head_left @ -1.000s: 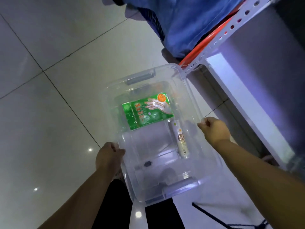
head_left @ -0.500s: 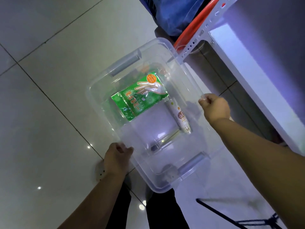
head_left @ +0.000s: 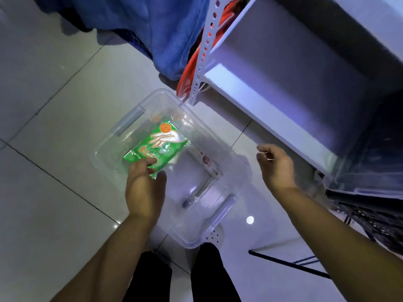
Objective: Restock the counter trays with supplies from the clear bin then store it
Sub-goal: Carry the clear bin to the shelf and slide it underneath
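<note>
Head view: the clear bin (head_left: 130,120) sits on the tiled floor (head_left: 54,105) at the middle of the frame, lidless, its long axis running from 11 to 5 o'clock. Its far corner lies just beside the foot of a white perforated rack post (head_left: 202,51).

Inside the bin, a green packet (head_left: 161,144) lies flat toward the 10 o'clock end. A white tube (head_left: 207,162) lies just beside it at 3 o'clock. A small clear stick with a dark cap (head_left: 196,195) lies near the 5 o'clock end.

The left grip (head_left: 145,188) reaches into the bin from 7 o'clock. Its fingers stretch onto the near corner of the packet and its thumb is spread aside, so it is released, not clamped round anything.

The right grip (head_left: 275,164) hangs at 3 o'clock of the bin, just outside the rim and apart from it. Its fingers are loosely curled with nothing in them, so it is released too.

A shelf board (head_left: 261,101) of the rack runs from 1 to 4 o'clock. A blue cloth (head_left: 163,29) hangs at 12 o'clock with something orange (head_left: 189,68) beside it. A white shoe (head_left: 214,236) shows under the bin's near end at 6 o'clock. Thin black legs of a stand (head_left: 290,263) cross the floor at 5 o'clock.
</note>
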